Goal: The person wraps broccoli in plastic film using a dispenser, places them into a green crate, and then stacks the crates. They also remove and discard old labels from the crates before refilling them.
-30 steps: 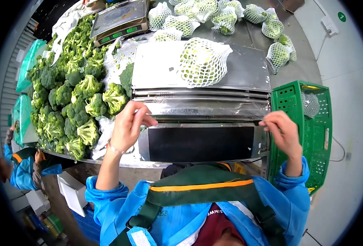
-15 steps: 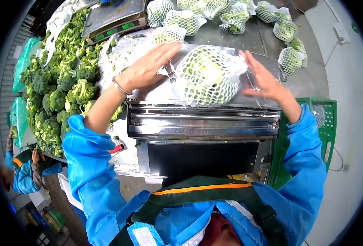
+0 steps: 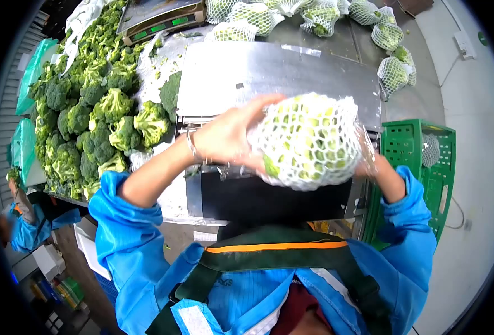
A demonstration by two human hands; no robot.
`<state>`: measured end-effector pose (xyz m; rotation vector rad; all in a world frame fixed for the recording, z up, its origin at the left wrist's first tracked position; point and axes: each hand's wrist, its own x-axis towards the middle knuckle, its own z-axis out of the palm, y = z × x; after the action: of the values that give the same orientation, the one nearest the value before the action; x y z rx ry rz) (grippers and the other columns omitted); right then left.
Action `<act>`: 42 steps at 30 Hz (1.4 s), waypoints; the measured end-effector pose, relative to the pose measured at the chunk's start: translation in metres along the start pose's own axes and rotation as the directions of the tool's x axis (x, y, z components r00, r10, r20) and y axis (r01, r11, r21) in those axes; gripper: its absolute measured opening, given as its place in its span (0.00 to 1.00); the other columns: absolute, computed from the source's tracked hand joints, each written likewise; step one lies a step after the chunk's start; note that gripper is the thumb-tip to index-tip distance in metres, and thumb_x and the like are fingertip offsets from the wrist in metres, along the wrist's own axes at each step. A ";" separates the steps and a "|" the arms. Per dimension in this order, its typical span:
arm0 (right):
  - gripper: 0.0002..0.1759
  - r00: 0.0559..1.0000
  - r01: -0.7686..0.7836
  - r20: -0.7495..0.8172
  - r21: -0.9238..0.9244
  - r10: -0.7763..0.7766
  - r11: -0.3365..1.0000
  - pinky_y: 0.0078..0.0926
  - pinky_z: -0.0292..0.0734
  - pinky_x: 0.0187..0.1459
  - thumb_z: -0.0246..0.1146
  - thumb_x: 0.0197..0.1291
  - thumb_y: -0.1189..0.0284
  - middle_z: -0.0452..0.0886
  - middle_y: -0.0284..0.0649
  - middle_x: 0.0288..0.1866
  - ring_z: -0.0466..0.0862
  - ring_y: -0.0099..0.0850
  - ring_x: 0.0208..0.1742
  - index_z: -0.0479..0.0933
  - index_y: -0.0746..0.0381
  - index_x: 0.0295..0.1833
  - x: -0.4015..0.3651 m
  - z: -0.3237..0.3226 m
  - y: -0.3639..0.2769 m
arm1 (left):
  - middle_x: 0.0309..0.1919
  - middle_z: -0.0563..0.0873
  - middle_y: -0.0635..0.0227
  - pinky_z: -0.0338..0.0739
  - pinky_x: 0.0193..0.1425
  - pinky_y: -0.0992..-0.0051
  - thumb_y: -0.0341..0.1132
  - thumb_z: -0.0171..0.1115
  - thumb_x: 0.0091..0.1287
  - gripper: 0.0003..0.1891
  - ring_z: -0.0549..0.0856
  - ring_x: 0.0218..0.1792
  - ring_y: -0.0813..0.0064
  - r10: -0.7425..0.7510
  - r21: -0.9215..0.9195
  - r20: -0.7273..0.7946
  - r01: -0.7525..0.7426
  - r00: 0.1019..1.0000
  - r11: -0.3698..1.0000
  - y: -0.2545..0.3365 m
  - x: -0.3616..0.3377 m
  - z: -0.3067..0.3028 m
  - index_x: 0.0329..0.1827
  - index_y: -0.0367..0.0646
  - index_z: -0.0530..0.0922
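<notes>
Between my two hands is a broccoli head in a white foam net (image 3: 314,142), held up above the near edge of the metal wrapping machine (image 3: 280,84). My left hand (image 3: 238,134), with a bangle at its wrist, grips the bundle's left side. At its right side my right hand (image 3: 367,153) is mostly hidden behind the net and some clear film, and its fingers do not show. The machine's rollers are largely covered by the bundle and my hands. Below them lies a black panel (image 3: 230,198).
Loose broccoli (image 3: 85,123) is piled at the left. A scale (image 3: 160,22) stands at the back left, netted heads (image 3: 319,19) along the back. A green crate (image 3: 448,184) is at the right. A co-worker's sleeve (image 3: 32,229) shows at the far left.
The netted broccoli has come off the machine's top, up and toward me. My left hand has closed on it; my right hand has moved nearer me. More of the metal top shows.
</notes>
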<state>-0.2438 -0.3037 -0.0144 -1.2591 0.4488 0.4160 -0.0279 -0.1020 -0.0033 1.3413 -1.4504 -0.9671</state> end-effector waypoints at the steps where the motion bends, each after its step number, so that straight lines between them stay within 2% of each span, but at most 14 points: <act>1: 0.35 0.936 -0.341 0.211 0.733 0.281 0.589 0.50 0.58 0.64 0.53 0.58 0.46 0.64 0.43 0.66 0.61 0.42 0.68 0.65 0.59 0.64 -0.019 0.017 0.004 | 0.50 0.77 0.50 0.73 0.56 0.68 0.48 0.79 0.34 0.56 0.79 0.51 0.61 -0.058 0.021 0.012 0.058 0.998 0.998 0.011 -0.015 0.016 0.65 0.39 0.55; 4: 0.37 0.982 -0.076 0.164 -0.109 0.093 0.991 0.43 0.57 0.66 0.61 0.51 0.51 0.65 0.41 0.65 0.64 0.39 0.66 0.64 0.58 0.64 -0.071 0.046 0.029 | 0.49 0.78 0.48 0.75 0.51 0.68 0.47 0.76 0.42 0.53 0.79 0.51 0.62 -0.270 -0.167 0.191 0.302 0.944 0.939 0.046 -0.058 0.054 0.67 0.40 0.51; 6: 0.43 0.979 0.163 0.203 -0.746 -0.012 0.646 0.34 0.56 0.67 0.70 0.44 0.56 0.67 0.41 0.64 0.66 0.37 0.65 0.62 0.58 0.65 -0.094 0.063 0.055 | 0.48 0.78 0.51 0.77 0.47 0.68 0.44 0.71 0.51 0.48 0.79 0.49 0.66 -0.376 -0.454 0.331 0.496 0.865 0.741 0.049 -0.090 0.082 0.68 0.41 0.47; 11: 0.50 0.995 -0.084 -0.067 -0.194 0.072 0.977 0.37 0.66 0.61 0.72 0.40 0.55 0.71 0.52 0.58 0.73 0.42 0.57 0.58 0.68 0.65 -0.107 0.098 0.094 | 0.56 0.71 0.54 0.82 0.45 0.69 0.44 0.58 0.64 0.40 0.76 0.53 0.65 -0.491 -0.694 0.416 0.616 0.765 0.372 0.037 -0.142 0.116 0.71 0.44 0.42; 16: 0.42 0.852 -0.523 0.124 0.257 0.509 0.812 0.36 0.70 0.56 0.61 0.50 0.48 0.68 0.54 0.59 0.71 0.41 0.59 0.62 0.65 0.63 -0.112 0.095 0.098 | 0.60 0.68 0.49 0.78 0.53 0.68 0.53 0.40 0.70 0.32 0.74 0.58 0.59 -0.500 -0.884 0.427 0.463 0.753 -0.059 0.027 -0.171 0.139 0.67 0.35 0.52; 20: 0.50 0.980 -0.182 0.117 0.852 0.159 0.491 0.46 0.65 0.60 0.45 0.52 0.34 0.58 0.65 0.65 0.63 0.54 0.65 0.58 0.66 0.66 -0.129 0.092 0.150 | 0.52 0.76 0.51 0.79 0.45 0.75 0.46 0.45 0.70 0.24 0.78 0.51 0.66 -0.664 -0.875 0.084 0.373 0.743 0.307 0.032 -0.180 0.153 0.61 0.37 0.65; 22: 0.44 0.999 0.041 -0.037 0.853 -0.017 0.521 0.41 0.74 0.52 0.36 0.59 0.38 0.61 0.63 0.64 0.70 0.52 0.60 0.57 0.66 0.67 -0.137 0.100 0.162 | 0.36 0.82 0.64 0.75 0.30 0.85 0.30 0.51 0.68 0.12 0.79 0.30 0.85 -0.760 -0.583 -0.207 0.546 0.616 0.601 0.038 -0.172 0.167 0.51 0.36 0.74; 25: 0.23 0.723 0.039 -0.688 -0.045 -0.059 0.998 0.18 0.67 0.18 0.44 0.68 0.59 0.77 0.40 0.25 0.72 0.25 0.15 0.69 0.67 0.55 -0.120 0.136 0.152 | 0.18 0.74 0.75 0.62 0.18 0.86 0.31 0.49 0.69 0.08 0.69 0.16 0.89 -0.521 -0.322 -0.681 0.429 0.514 0.844 0.027 -0.152 0.180 0.40 0.36 0.75; 29: 0.17 0.800 0.411 -0.589 0.679 0.116 0.608 0.14 0.46 0.06 0.44 0.70 0.63 0.55 0.23 0.08 0.54 0.15 0.05 0.69 0.59 0.30 -0.119 0.130 0.132 | 0.13 0.63 0.80 0.51 0.11 0.85 0.38 0.48 0.71 0.11 0.59 0.11 0.89 -0.867 -0.939 -0.343 -0.133 0.361 0.316 0.024 -0.143 0.157 0.35 0.40 0.72; 34: 0.19 0.693 0.451 -0.464 0.876 0.551 0.170 0.14 0.45 0.06 0.43 0.70 0.62 0.54 0.23 0.07 0.52 0.16 0.04 0.66 0.55 0.25 -0.135 0.113 0.171 | 0.13 0.62 0.76 0.51 0.08 0.87 0.34 0.44 0.71 0.11 0.58 0.09 0.87 -0.924 -0.825 -0.015 -0.526 0.383 -0.205 -0.023 -0.226 0.188 0.36 0.37 0.72; 35: 0.19 0.512 0.500 -0.511 0.831 0.691 0.244 0.15 0.46 0.06 0.44 0.70 0.62 0.55 0.23 0.08 0.53 0.17 0.05 0.66 0.55 0.25 -0.121 0.121 0.205 | 0.12 0.60 0.78 0.49 0.09 0.87 0.37 0.48 0.70 0.11 0.57 0.09 0.86 -0.941 -0.874 0.032 -0.447 0.337 -0.190 -0.035 -0.239 0.206 0.32 0.41 0.72; 37: 0.19 0.877 0.340 -0.415 0.892 0.244 0.297 0.21 0.61 0.14 0.45 0.68 0.61 0.68 0.31 0.14 0.66 0.23 0.12 0.70 0.57 0.26 -0.114 0.117 0.301 | 0.13 0.66 0.76 0.51 0.12 0.88 0.36 0.48 0.69 0.10 0.60 0.10 0.87 -0.972 -0.996 -0.053 -0.088 0.229 0.034 -0.059 -0.244 0.239 0.35 0.41 0.75; 39: 0.16 0.558 -0.210 -0.815 0.045 0.157 0.977 0.32 0.72 0.49 0.49 0.64 0.66 0.79 0.48 0.41 0.79 0.35 0.41 0.73 0.67 0.47 -0.075 0.143 0.309 | 0.17 0.77 0.69 0.63 0.18 0.84 0.32 0.51 0.64 0.09 0.71 0.16 0.83 -0.964 -0.945 -0.087 0.286 0.252 0.160 -0.078 -0.218 0.270 0.37 0.38 0.78; 42: 0.19 0.745 -0.214 -0.663 -0.138 0.071 0.967 0.34 0.71 0.50 0.49 0.63 0.62 0.77 0.47 0.45 0.77 0.36 0.44 0.71 0.66 0.50 -0.061 0.161 0.278 | 0.28 0.85 0.61 0.75 0.33 0.74 0.29 0.53 0.58 0.10 0.81 0.27 0.73 -0.739 -0.533 -0.221 0.556 0.637 0.638 -0.099 -0.196 0.299 0.37 0.33 0.79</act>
<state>-0.4279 -0.0811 -0.1666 -1.5711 1.1369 0.1311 -0.2870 0.0731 -0.2031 1.6505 -0.3284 -1.2593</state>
